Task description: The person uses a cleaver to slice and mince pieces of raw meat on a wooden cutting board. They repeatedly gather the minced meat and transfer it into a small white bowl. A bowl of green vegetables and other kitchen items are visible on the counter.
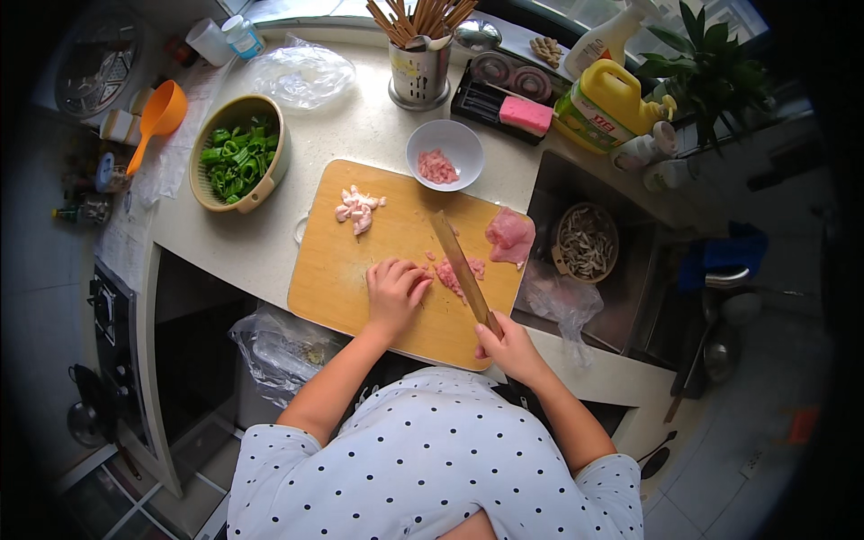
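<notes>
Hands (pixel 394 292) near meat (pixel 447 274) (right (pixel 513 349) grips knife (pixel 461 263))

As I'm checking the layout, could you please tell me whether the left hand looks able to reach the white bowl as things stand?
Probably yes: mostly bare board lies between the left hand and the white bowl, though the knife is close to that path.

Pale countertop (pixel 346 135) — window (pixel 740 13) (bright) beyond

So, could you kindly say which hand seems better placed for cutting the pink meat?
Probably the right hand: it holds the long, straight, brownish knife beside small pink meat pieces; the left hand shows no tool.
</notes>
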`<act>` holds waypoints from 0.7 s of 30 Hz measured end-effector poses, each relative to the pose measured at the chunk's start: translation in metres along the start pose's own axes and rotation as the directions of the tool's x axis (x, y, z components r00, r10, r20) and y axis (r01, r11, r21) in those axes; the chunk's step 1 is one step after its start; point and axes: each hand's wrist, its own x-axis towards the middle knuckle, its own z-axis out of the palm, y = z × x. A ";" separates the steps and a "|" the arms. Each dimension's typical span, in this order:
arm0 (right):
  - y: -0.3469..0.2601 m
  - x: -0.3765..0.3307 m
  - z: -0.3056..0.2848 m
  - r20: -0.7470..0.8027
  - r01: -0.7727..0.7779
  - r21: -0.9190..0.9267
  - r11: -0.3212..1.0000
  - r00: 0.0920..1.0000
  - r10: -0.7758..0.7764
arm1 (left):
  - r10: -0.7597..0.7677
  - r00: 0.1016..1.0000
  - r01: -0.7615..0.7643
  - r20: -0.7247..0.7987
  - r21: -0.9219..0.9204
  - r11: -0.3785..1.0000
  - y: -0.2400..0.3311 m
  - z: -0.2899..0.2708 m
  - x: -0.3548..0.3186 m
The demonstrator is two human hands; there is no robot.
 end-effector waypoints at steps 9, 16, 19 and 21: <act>-0.009 -0.002 0.015 -0.001 -0.066 -0.229 0.971 0.998 0.068 | 0.033 0.997 -0.035 -0.063 -0.036 0.999 -0.003 0.006 -0.006; -0.015 -0.006 0.014 -0.026 -0.024 -0.255 0.967 0.999 0.018 | 0.022 0.995 -0.025 -0.100 -0.036 0.999 -0.003 0.013 -0.009; -0.011 -0.007 0.014 -0.014 0.007 -0.290 0.957 1.000 -0.012 | 0.011 0.994 -0.016 -0.110 -0.046 0.999 -0.004 0.013 -0.009; -0.005 -0.005 0.015 0.005 0.028 -0.319 0.947 1.000 -0.027 | 0.017 0.995 -0.023 -0.097 -0.058 0.998 -0.007 0.015 -0.010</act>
